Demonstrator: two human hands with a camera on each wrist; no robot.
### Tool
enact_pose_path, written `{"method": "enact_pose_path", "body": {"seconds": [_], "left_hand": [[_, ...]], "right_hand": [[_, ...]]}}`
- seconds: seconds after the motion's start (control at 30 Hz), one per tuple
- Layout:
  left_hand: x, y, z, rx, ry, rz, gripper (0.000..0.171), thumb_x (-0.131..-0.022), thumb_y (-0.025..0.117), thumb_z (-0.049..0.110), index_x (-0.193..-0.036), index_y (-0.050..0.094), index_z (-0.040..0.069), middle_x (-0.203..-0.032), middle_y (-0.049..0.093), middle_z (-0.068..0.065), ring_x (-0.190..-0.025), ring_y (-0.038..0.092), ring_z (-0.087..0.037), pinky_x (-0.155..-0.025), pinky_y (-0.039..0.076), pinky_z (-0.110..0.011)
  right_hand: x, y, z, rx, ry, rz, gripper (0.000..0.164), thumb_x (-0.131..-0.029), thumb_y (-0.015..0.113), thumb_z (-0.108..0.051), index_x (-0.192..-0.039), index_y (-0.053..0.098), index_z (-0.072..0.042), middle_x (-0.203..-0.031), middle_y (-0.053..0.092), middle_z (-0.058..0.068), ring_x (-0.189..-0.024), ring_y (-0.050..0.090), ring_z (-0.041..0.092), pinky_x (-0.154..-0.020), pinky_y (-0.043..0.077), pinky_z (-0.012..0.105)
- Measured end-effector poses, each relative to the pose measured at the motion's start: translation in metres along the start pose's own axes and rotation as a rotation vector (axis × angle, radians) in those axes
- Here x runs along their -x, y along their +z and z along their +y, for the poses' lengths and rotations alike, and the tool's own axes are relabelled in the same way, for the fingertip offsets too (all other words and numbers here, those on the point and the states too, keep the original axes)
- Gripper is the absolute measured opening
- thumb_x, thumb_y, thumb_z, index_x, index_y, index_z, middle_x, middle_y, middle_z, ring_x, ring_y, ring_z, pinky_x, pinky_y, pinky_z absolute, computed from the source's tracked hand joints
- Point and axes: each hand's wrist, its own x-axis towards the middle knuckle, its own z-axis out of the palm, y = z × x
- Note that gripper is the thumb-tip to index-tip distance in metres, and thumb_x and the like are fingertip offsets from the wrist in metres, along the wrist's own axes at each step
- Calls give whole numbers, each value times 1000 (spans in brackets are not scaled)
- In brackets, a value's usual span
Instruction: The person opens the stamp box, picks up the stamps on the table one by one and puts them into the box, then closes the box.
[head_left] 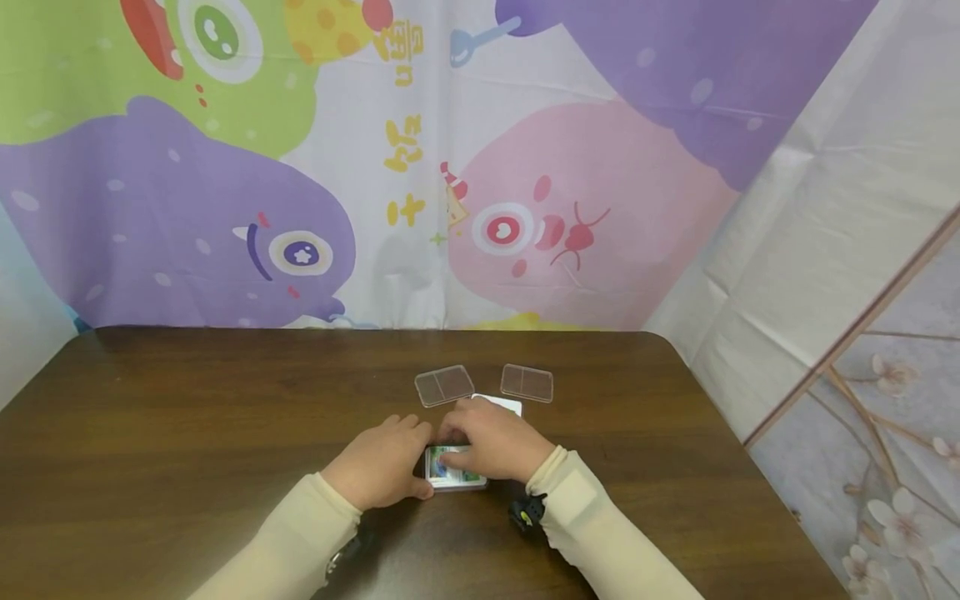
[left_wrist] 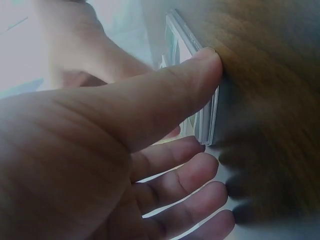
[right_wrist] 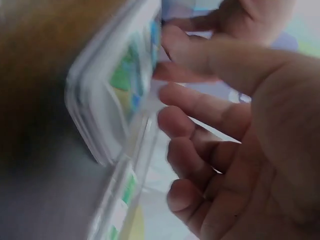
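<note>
A colourful printed card [head_left: 441, 465] lies face up in a flat, clear case [head_left: 459, 488] on the table. My left hand [head_left: 378, 467] holds the case at its left side. Its thumb [left_wrist: 205, 60] presses one edge, and the forefinger tip touches the opposite edge; the other fingers rest beside it. Above the case is my right hand [head_left: 498, 440], its thumb extended over the card's face. In the right wrist view, its other fingers [right_wrist: 175, 122] are loosely bent and have nothing between them.
Just beyond my right hand lies a white, flat item [head_left: 504, 405], partly hidden by that hand. Two clear plastic case pieces [head_left: 444, 386] [head_left: 527, 382] lie farther back on the brown wooden table [head_left: 187, 450]. A cartoon-printed cloth [head_left: 405, 275] hangs behind the table.
</note>
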Motion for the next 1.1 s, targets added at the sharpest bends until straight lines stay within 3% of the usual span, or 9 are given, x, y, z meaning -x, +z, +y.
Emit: {"method": "enact_pose_path", "body": {"seconds": [0.3, 0.6, 0.8, 0.97, 1.1], "left_hand": [[0, 0, 0, 3, -12, -14, 49, -74, 94, 31, -103, 64, 5, -95, 59, -7, -90, 56, -27, -77, 53, -48], [0, 0, 0, 0, -4, -7, 49, -75, 93, 31, -104, 64, 4, -94, 59, -8, -89, 56, -28, -76, 53, -48], [0, 1, 0, -1, 0, -1, 49, -74, 92, 32, -104, 64, 5, -95, 60, -8, -91, 58, -29, -76, 54, -49], [-1, 1, -1, 20, 2, 6, 48, -73, 92, 31, -104, 66, 6, -94, 60, -5, -89, 57, -26, -75, 53, -48], [0, 0, -3, 26, 6, 6, 48, -73, 92, 31, -105, 67, 5, -95, 61, -5, -90, 57, -26, -77, 53, -48]], "right_hand": [[3, -2, -2, 76, -6, -55, 36, -80, 88, -44, -102, 77, -18, -93, 62, -5, -80, 49, 7, -68, 43, 23], [4, -3, -5, 114, -11, -49, 35, -80, 88, -42, -105, 78, -19, -96, 63, -6, -84, 53, 9, -71, 46, 24], [6, -10, 5, 39, -10, -47, 35, -86, 82, -43, -109, 76, -18, -101, 65, -5, -91, 57, 11, -80, 50, 28], [16, -31, 36, -65, 109, 52, 34, -90, 80, -35, -114, 74, -10, -105, 67, 4, -92, 62, 18, -82, 53, 36], [26, -41, 65, -25, 242, 154, 36, -90, 81, -29, -116, 71, -6, -108, 66, 8, -93, 61, 20, -84, 54, 41]]}}
